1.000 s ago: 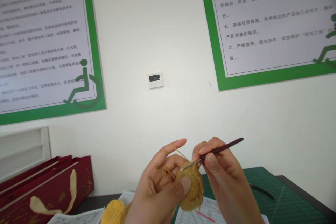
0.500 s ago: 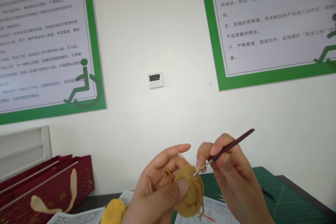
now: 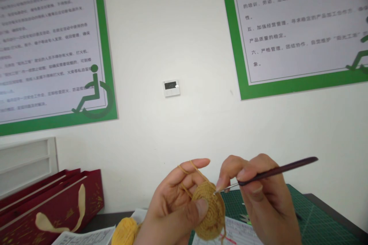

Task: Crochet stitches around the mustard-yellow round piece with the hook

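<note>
My left hand (image 3: 178, 203) pinches a round tan crochet piece (image 3: 211, 216) between thumb and fingers, the thumb lying across its face. Tan yarn (image 3: 198, 169) loops over the raised index finger and runs down to the top edge of the piece. In my right hand (image 3: 264, 195) is a crochet hook (image 3: 278, 170) with a dark brown handle and a silver shaft, gripped like a pen. The hook's tip touches the upper right of the crochet piece, and the exact stitch it sits at is too small to make out.
A yellow yarn ball (image 3: 125, 231) lies left of my left wrist. Printed papers (image 3: 230, 233) rest on a green cutting mat (image 3: 310, 214) below my hands. Dark red gift bags (image 3: 66, 206) stand at the left. Behind is a white wall with a thermostat (image 3: 171, 88) and green-framed posters (image 3: 244, 84).
My right hand has shifted slightly right, and the hook has swung to a flatter angle, its handle end now lower and farther right. My left hand keeps nearly the same hold.
</note>
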Tool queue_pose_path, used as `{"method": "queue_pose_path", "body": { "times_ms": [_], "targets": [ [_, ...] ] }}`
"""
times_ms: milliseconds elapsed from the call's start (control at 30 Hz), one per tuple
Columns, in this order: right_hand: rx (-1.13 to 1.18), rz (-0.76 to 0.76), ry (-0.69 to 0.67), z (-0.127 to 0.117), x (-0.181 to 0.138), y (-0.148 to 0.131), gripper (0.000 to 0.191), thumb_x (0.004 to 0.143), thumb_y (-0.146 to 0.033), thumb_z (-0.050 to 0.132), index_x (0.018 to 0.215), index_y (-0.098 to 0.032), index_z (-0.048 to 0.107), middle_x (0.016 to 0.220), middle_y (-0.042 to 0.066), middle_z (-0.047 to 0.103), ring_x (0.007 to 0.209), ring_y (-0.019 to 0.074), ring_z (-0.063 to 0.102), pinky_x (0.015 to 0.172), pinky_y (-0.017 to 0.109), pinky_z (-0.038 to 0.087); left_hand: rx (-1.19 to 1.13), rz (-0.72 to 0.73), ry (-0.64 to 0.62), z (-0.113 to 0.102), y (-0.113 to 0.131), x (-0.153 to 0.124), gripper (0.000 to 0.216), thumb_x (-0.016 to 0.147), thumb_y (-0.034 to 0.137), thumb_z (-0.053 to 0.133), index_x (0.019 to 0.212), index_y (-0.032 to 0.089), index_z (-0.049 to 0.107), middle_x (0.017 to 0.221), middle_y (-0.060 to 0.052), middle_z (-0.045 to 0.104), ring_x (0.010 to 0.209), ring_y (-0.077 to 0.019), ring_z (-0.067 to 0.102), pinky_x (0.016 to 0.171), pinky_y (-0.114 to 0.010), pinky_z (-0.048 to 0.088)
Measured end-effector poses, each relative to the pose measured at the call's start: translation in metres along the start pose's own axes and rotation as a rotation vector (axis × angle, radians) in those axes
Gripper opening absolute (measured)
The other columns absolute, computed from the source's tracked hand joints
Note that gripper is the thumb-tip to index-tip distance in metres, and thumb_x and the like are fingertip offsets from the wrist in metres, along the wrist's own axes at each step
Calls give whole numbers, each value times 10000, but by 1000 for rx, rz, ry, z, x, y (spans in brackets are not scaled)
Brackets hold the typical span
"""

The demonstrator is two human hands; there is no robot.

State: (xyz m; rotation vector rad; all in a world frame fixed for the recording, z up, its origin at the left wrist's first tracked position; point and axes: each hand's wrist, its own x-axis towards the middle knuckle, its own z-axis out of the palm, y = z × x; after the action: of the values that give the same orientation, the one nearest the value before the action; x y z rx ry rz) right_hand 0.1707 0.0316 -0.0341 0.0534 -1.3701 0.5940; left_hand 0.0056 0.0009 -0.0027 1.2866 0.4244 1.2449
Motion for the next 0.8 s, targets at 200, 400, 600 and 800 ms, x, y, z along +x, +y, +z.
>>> {"method": "queue_pose_path", "body": {
  "times_ms": [200, 400, 600, 800],
  "targets": [
    [-50, -57, 75, 8, -4, -1, 102, 1028, -352, 555, 1029, -352, 657, 837, 4, 724, 766, 205, 661, 699, 377, 484, -6, 5, -4, 2, 1, 0, 424, 790, 180, 805, 1201, 271, 762, 859, -38, 619, 749, -167, 580, 668, -281, 471],
    [57, -57, 129, 20, -7, 13, 86, 995, -356, 620, 1016, -354, 703, 831, 17, 700, 761, 197, 626, 661, 350, 482, -20, 13, 31, 4, 2, -2, 439, 778, 173, 814, 1204, 268, 761, 873, -40, 619, 754, -175, 583, 691, -302, 493],
    [-265, -269, 96, 12, -19, 25, 294, 919, -194, 700, 1094, -424, 755, 908, 25, 660, 789, 213, 623, 673, 409, 520, -53, 40, 88, 9, 1, -1, 517, 737, 155, 858, 1232, 269, 760, 861, -30, 641, 740, -158, 581, 674, -274, 490],
    [-498, -368, 158, 9, -21, 24, 460, 866, -70, 688, 1195, -388, 731, 860, 40, 696, 717, 215, 638, 615, 392, 516, -44, 141, 137, 14, -7, 5, 478, 745, 157, 862, 1194, 295, 772, 800, -14, 668, 710, -143, 582, 637, -256, 479]
  ]
}}
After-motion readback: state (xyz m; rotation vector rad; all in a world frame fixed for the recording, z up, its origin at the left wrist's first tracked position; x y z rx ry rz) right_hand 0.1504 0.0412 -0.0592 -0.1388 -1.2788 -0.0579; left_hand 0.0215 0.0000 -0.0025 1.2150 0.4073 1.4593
